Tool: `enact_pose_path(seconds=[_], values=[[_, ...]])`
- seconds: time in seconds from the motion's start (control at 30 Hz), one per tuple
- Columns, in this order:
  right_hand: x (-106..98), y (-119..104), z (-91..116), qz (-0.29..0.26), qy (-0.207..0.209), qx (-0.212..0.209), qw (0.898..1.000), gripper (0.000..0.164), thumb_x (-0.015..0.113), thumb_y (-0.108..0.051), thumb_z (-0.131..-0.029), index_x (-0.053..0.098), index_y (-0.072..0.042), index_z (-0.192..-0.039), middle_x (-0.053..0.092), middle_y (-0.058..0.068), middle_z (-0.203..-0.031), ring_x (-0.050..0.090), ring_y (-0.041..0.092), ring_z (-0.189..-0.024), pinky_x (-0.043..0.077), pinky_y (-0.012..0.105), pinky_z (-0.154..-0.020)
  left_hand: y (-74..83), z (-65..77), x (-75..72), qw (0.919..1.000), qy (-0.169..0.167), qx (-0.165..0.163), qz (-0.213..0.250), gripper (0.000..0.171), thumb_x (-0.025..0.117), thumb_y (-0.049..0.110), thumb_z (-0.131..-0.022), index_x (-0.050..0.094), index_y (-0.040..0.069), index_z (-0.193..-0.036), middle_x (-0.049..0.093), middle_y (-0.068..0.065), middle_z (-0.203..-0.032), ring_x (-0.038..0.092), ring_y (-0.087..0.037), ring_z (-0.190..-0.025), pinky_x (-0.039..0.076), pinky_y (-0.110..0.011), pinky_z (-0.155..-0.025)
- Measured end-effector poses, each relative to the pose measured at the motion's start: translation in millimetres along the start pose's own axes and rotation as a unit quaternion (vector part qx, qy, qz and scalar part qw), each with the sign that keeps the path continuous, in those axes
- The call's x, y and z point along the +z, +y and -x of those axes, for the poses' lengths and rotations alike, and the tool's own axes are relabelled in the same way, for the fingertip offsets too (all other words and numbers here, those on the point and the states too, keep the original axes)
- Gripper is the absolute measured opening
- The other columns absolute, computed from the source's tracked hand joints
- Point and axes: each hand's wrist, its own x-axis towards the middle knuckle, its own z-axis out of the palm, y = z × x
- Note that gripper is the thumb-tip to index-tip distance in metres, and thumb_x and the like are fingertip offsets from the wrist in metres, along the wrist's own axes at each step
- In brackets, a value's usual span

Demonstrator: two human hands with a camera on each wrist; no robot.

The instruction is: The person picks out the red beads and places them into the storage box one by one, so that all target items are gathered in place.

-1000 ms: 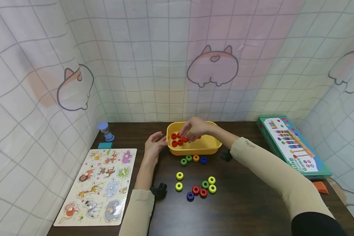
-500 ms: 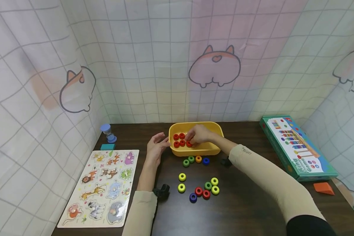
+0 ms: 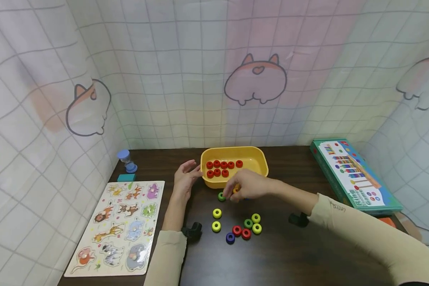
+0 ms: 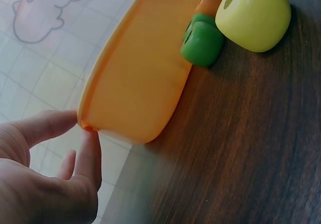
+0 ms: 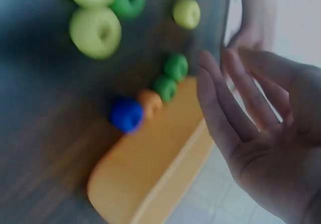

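My left hand (image 3: 184, 182) pinches the left end of the rim of a yellow plastic bin (image 4: 140, 68) between thumb and finger. Several red beads (image 3: 225, 173) sit in two rows inside the bin, toward its left. My right hand (image 3: 252, 186) is over the front of the bin, holding nothing, its fingers loosely extended in the right wrist view. Below it a row of beads lies along the bin's front wall: two green beads (image 5: 175, 67), an orange bead (image 5: 149, 103) and a blue bead (image 5: 126, 114). In the head view the hand partly covers this row.
Nearer the front lie loose yellow beads (image 3: 217, 213), red beads (image 3: 246, 234), a green bead (image 3: 248, 223) and a dark blue bead (image 3: 230, 238). An animal puzzle board (image 3: 128, 206), a teal block (image 3: 126, 177) and a sand timer (image 3: 128, 161) are at left; a green toy box (image 3: 357, 174) stands right.
My right hand has left a red bead among the others in the bin, then moved out over the front wall toward the green beads. The left hand stays at the bin's rim.
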Motion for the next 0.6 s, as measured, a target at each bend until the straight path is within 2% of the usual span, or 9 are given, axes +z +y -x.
enact_pose_path(seconds=[0.07,0.2,0.43,0.6], values=[[13,-2,8,0.004,-0.032,-0.01,0.999,0.019,0.075,-0.013,-0.086,0.075,-0.024,-0.1,0.073,-0.011,-0.095,0.068,0.009,-0.084,0.056,0.023,-0.073,-0.1,0.3,-0.6,1.0,0.001,-0.001,-0.001,0.067,0.073,-0.01,-0.076,0.05,0.008,-0.137,0.046,-0.016,-0.144,0.062,-0.02,-0.118,0.054,-0.027,-0.089],[38,-5,14,0.016,-0.068,-0.031,0.997,0.023,0.075,-0.009,-0.084,0.075,-0.018,-0.106,0.074,-0.007,-0.101,0.068,0.006,-0.087,0.054,0.019,-0.075,1.2,0.1,-2.9,1.0,0.0,0.003,-0.002,0.07,0.072,-0.011,-0.076,0.047,0.006,-0.139,0.046,-0.016,-0.145,0.061,-0.022,-0.12,0.054,-0.028,-0.09],[67,-3,16,0.072,-0.078,-0.025,0.994,0.028,0.076,-0.007,-0.081,0.074,-0.018,-0.107,0.072,-0.011,-0.088,0.064,0.002,-0.081,0.049,0.017,-0.068,1.0,1.5,-3.3,1.0,-0.001,-0.008,0.002,0.065,0.072,-0.011,-0.077,0.051,0.01,-0.134,0.046,-0.015,-0.145,0.062,-0.019,-0.118,0.054,-0.027,-0.09],[70,-1,17,0.057,-0.08,-0.017,0.995,0.031,0.074,-0.004,-0.081,0.073,-0.018,-0.108,0.07,-0.014,-0.084,0.061,0.0,-0.077,0.05,0.018,-0.066,1.8,2.2,-0.5,1.0,-0.007,-0.003,0.004,0.062,0.07,-0.011,-0.079,0.051,0.01,-0.134,0.045,-0.016,-0.145,0.061,-0.02,-0.119,0.054,-0.027,-0.09]])
